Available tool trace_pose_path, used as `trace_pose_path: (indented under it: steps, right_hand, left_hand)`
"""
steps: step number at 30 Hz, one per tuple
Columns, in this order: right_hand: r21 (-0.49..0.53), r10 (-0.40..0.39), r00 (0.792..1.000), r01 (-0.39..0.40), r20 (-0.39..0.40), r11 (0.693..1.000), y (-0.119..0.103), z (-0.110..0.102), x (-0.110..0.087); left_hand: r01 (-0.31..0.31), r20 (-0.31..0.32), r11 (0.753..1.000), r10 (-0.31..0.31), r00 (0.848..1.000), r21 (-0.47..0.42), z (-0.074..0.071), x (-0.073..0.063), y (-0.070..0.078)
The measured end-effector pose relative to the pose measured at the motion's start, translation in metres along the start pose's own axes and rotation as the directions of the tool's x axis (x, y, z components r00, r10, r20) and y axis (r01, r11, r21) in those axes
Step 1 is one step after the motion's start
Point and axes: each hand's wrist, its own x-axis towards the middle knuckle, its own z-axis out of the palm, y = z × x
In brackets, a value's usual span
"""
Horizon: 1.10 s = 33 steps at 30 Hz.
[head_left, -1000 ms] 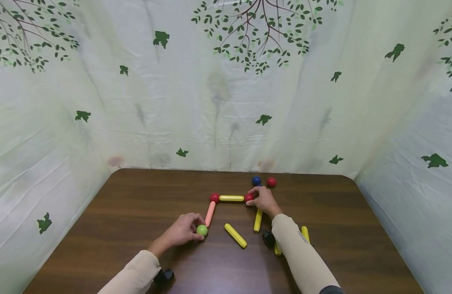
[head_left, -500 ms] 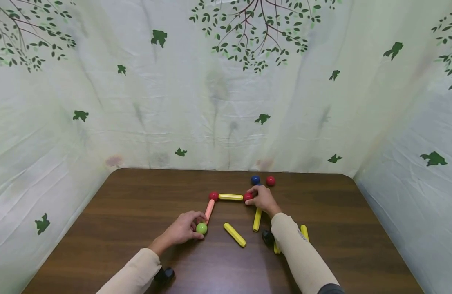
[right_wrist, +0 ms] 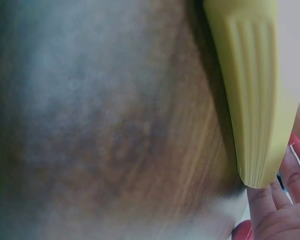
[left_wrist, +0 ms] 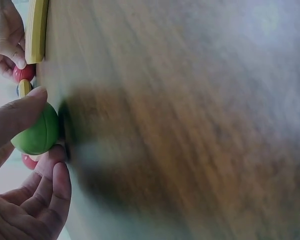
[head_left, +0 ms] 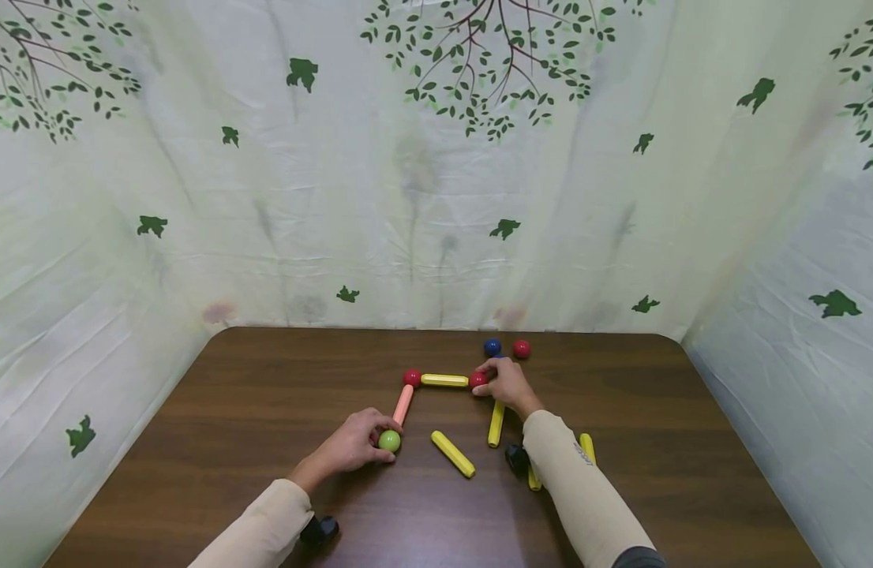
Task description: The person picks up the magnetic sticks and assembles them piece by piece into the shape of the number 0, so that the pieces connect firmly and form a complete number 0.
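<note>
In the head view my left hand (head_left: 354,440) pinches a green ball (head_left: 389,441) between thumb and fingers, just above the tabletop or on it. Its fingers cover the near end of a pink rod (head_left: 403,405). That rod runs up to a red ball (head_left: 411,379), from which a yellow rod (head_left: 444,380) reaches right to a second red ball (head_left: 477,380). My right hand (head_left: 511,386) pinches this second ball. The left wrist view shows the green ball (left_wrist: 37,132) between thumb and fingertips. A ridged yellow rod (right_wrist: 252,100) partly hides the right hand in its wrist view.
Loose yellow rods lie nearer me: one (head_left: 453,454) between the hands, another (head_left: 496,424) below the right hand, others (head_left: 587,448) partly behind the right sleeve. A blue ball (head_left: 492,347) and a red ball (head_left: 522,349) sit near the brown table's (head_left: 301,355) far edge.
The left fingers now cover the near end of the pink rod, which showed a second ago. Each hand keeps hold of the same ball, and the head view has shifted slightly.
</note>
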Motion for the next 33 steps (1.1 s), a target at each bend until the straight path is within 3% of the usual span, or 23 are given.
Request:
trace_pose_path:
  steps: [16, 24, 29, 33]
  right_hand:
    - [-0.014, -0.001, 1.000, 0.001, -0.018, 1.000, -0.001, 0.001, -0.001]
    - [0.020, -0.026, 1.000, 0.026, -0.006, 0.999, 0.004, 0.000, 0.000]
    - [0.027, -0.040, 0.999, 0.040, 0.012, 0.999, 0.004, -0.002, -0.001]
    - [0.048, 0.004, 1.000, -0.005, 0.023, 0.999, 0.003, -0.002, 0.001]
  left_hand:
    - [0.029, 0.006, 0.999, -0.029, 1.000, -0.015, 0.005, 0.004, 0.001]
    - [0.121, 0.037, 0.989, -0.119, 0.992, -0.085, 0.010, 0.010, 0.007]
    - [0.085, 0.002, 0.992, -0.085, 0.996, -0.090, 0.013, 0.010, 0.006]
    - [0.044, -0.010, 0.996, -0.045, 0.999, -0.081, 0.012, 0.010, 0.006]
